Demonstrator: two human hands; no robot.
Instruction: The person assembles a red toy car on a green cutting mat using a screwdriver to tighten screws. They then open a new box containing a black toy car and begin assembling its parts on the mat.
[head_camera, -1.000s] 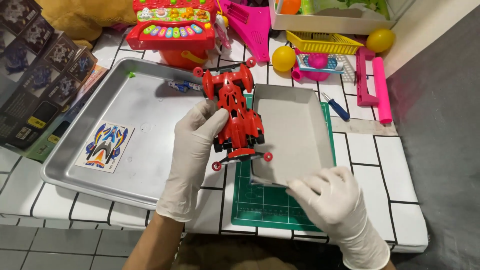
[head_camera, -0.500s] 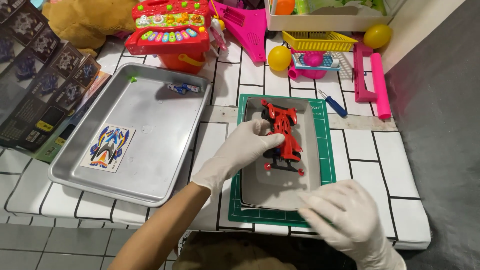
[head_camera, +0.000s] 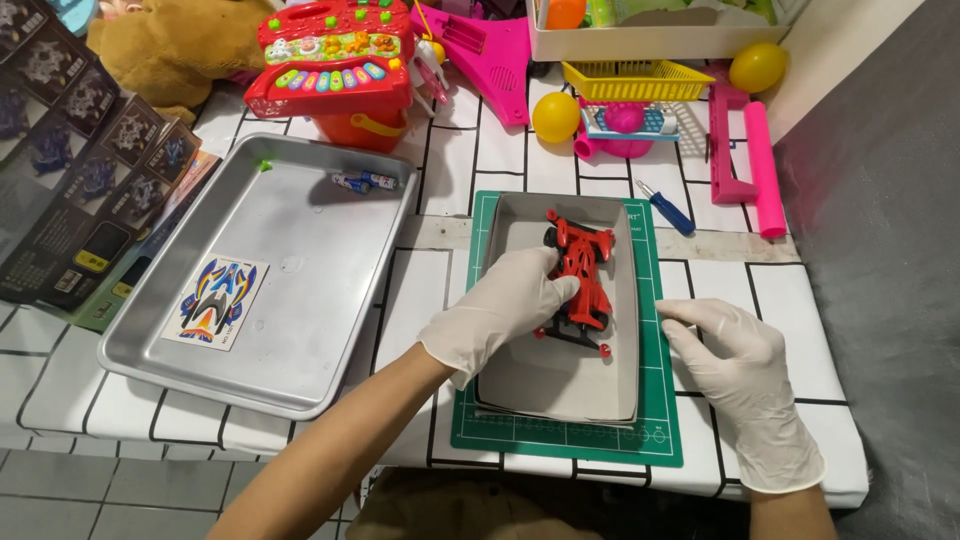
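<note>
My left hand (head_camera: 505, 305), in a white glove, grips a red toy race car (head_camera: 584, 272) with black wheels and rests it inside a shallow grey box lid (head_camera: 545, 385). That lid lies on a green cutting mat (head_camera: 660, 420). My right hand (head_camera: 735, 365), also gloved, lies flat with fingers spread on the mat's right edge, beside the lid and holding nothing.
A large metal tray (head_camera: 300, 300) at left holds a sticker sheet (head_camera: 213, 302) and two small batteries (head_camera: 362, 182). A blue screwdriver (head_camera: 667, 208) lies behind the mat. Plastic toys, yellow balls (head_camera: 555, 116) and a pink frame (head_camera: 745, 165) crowd the back; dark printed box flaps (head_camera: 80, 180) sit far left.
My left hand carried the red car from above the tray's edge rightward and set it down into the grey lid. My right hand slid from the lid's front corner to its right side.
</note>
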